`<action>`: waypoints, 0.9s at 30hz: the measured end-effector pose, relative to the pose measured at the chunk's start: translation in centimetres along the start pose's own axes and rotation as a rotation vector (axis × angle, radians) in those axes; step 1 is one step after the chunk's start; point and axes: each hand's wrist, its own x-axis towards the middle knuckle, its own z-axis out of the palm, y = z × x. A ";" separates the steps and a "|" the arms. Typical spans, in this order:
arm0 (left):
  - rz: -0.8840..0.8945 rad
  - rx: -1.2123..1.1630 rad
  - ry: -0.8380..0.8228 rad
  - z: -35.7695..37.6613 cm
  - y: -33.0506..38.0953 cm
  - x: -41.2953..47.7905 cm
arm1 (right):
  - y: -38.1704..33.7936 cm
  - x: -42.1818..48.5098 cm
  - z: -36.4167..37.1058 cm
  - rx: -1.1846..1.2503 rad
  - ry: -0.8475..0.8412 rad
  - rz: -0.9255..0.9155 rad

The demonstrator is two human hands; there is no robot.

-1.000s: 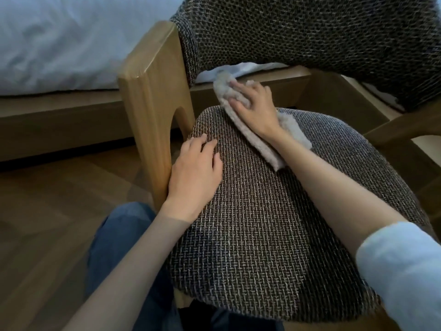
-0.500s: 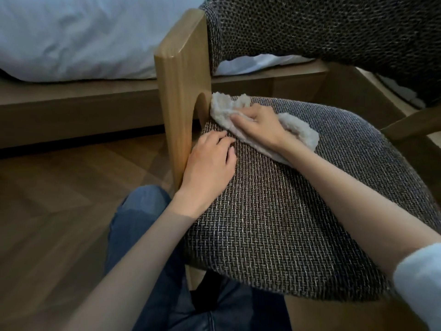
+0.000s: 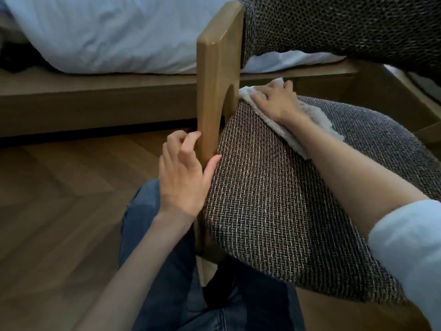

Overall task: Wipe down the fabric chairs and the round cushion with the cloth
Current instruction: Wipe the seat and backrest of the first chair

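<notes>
Mid-wipe on the chair seat [image 3: 274, 199], pressing the cloth [image 3: 317, 120] into its rear corner with the right hand [image 3: 274, 103], fingers spread flat. Keeping the left hand [image 3: 181, 177] loosely curled, empty, beside the seat edge. Next, likely sweeping forward over the seat's front fabric.

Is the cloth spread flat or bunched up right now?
Bunched. The cloth lies as a rumpled, thick strip on the chair seat, pressed down by the right hand, not opened flat.
</notes>
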 end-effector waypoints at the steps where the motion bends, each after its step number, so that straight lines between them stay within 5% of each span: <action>1: -0.029 -0.069 -0.051 0.0 -0.1 0.1 | -0.1 -0.2 -0.1 0.006 0.037 -0.035; 7: -0.095 -0.277 -0.233 0.2 -0.6 0.1 | -3.1 -8.3 -0.9 0.426 0.035 -0.236; 11: -0.111 -0.450 -0.283 0.3 -1.4 0.1 | -3.9 -13.3 -1.4 0.405 -0.014 -0.392; 17: -0.094 -0.548 -0.298 0.5 -1.9 0.1 | -3.5 -8.3 -1.4 0.336 0.199 -0.318; 22: -0.085 -0.595 -0.290 0.7 -1.8 0.3 | -3.4 -6.4 -0.2 0.153 0.020 -0.191; 27: -0.091 -0.634 -0.259 0.8 -1.6 0.2 | -4.8 -11.8 -1.2 0.369 0.056 -0.354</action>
